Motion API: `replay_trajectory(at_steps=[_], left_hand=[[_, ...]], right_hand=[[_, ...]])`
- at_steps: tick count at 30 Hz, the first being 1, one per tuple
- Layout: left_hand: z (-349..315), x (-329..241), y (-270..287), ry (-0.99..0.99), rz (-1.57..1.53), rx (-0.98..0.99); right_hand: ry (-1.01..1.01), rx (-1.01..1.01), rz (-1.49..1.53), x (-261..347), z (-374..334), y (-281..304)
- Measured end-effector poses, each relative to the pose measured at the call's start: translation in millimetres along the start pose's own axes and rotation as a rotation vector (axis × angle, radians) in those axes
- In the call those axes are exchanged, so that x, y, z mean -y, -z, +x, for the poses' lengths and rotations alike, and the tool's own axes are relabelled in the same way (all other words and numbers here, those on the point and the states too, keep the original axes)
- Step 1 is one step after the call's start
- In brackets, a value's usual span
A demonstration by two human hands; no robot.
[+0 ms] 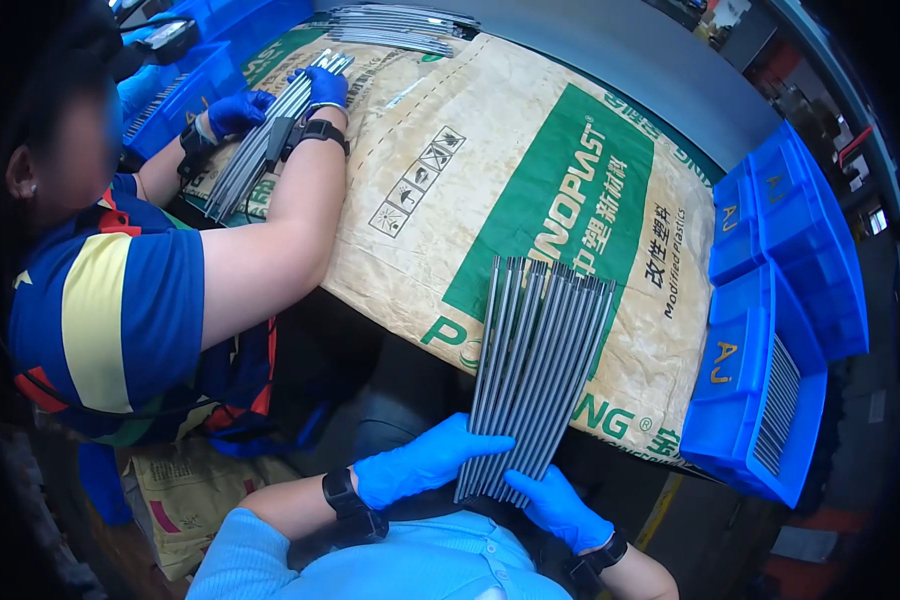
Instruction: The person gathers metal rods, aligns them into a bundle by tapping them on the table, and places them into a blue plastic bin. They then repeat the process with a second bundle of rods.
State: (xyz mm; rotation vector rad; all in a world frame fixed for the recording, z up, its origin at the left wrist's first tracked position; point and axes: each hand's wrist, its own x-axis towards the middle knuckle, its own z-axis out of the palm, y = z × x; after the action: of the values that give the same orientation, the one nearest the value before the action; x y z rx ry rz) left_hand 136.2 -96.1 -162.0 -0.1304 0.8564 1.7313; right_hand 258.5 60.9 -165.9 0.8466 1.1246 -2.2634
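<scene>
Your L blue-gloved hand (415,462) & R blue-gloved hand (565,512) pinch the fanned bundle of thin grey metal-looking rods (535,370) at its near end, far ends above the beige-green sack-covered surface (390,280). Press evenly w/ both thumbs so none slip. Mind the co-worker's arm (295,215) on L, open blue plastic bin w/ rods (725,400) on R.

Sack-covered worktable (395,275) before grey panel (610,60); dark floor (698,525), yellow line (660,512) along it.
</scene>
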Motion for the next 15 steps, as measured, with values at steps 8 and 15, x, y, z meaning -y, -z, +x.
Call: replay_trajectory(at_steps=[8, 15], left_hand=[[-5, -1, -5, -0.026, 0.026, -0.055], [-9, -6, -2, 0.024, -0.014, -0.033]], right_hand=[[0.018, -0.012, 0.062, 5, -6, -11], [-0.009, -0.008, 0.079, 3, -7, -10]])
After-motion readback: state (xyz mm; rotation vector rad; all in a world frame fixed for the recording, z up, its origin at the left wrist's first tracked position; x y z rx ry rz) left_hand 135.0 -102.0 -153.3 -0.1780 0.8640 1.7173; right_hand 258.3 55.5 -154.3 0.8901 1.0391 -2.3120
